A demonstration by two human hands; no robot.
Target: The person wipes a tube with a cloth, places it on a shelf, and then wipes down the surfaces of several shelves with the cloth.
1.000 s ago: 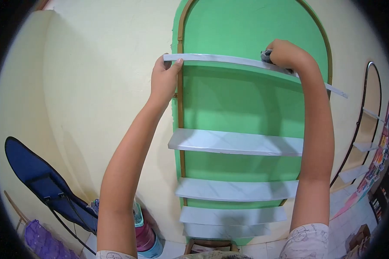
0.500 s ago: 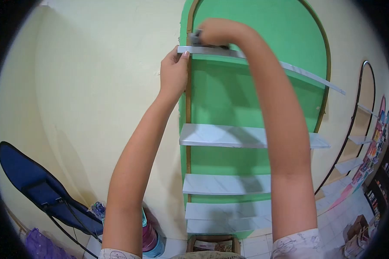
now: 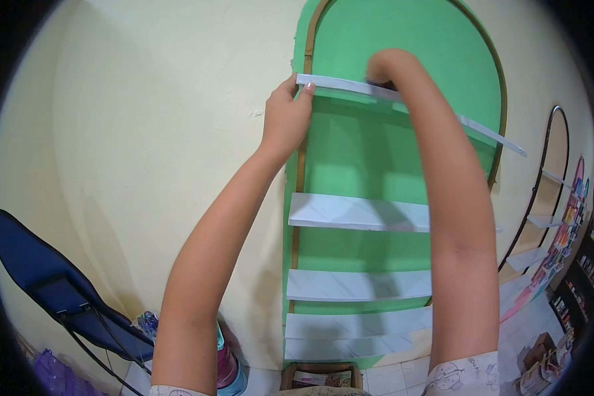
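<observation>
My left hand point(image 3: 288, 113) grips the left end of the topmost white shelf point(image 3: 342, 84), its thumb on the front edge and its fingers at the end and behind. Above the middle of that shelf, my right hand point(image 3: 389, 65) is bent down at the wrist. It is closed over a dark grey thing point(image 3: 380, 84) on the shelf's upper side, mostly hidden, so its kind cannot be made out. The shelf crosses a green arched wall panel point(image 3: 402, 33) with a brown border point(image 3: 308, 49).
Lower white marbled shelves point(image 3: 356, 211) sit beneath, with a box point(image 3: 288, 376) on the floor below. To the left lean a dark blue ironing board point(image 3: 30, 254) and a purple bag point(image 3: 59, 373). Another arched shelf frame point(image 3: 541, 171) and a dark bookcase point(image 3: 574, 284) stand right.
My right hand has slid rightward along the top shelf, from near its left end to the middle, with the grey thing. My left hand keeps its hold. The view has shifted slightly.
</observation>
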